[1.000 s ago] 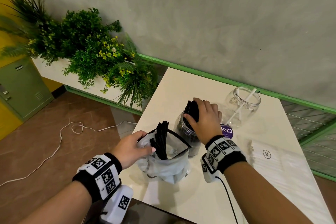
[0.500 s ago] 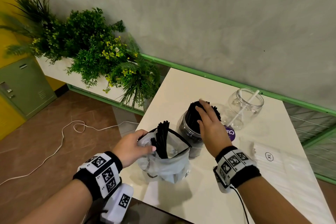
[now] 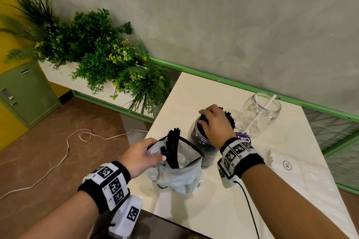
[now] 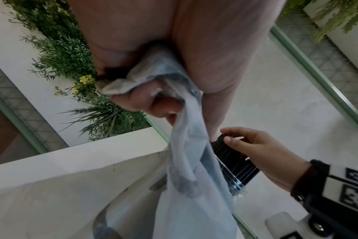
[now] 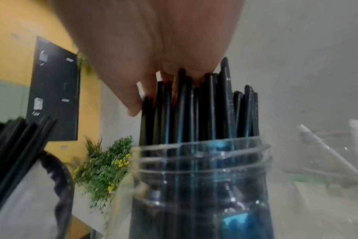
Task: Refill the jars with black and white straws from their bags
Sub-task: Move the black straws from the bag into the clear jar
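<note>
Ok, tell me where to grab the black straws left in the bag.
Pinch the black straws by their upper ends, coming from above. They stand nearly upright, poking above the open mouth of the bag, which the left hand holds; the lower parts sit inside the plastic.

Left hand point(image 4: 153, 53) close overhead, fingers point(image 4: 164, 105) pinching crumpled pale bag point(image 4: 190, 161) plastic hanging toward white table point(image 4: 71, 169). Right hand point(image 4: 262, 150) lower right, fingertips on tops of black straws point(image 4: 233, 160). Green plants point(image 4: 76, 53) behind at left.
</note>
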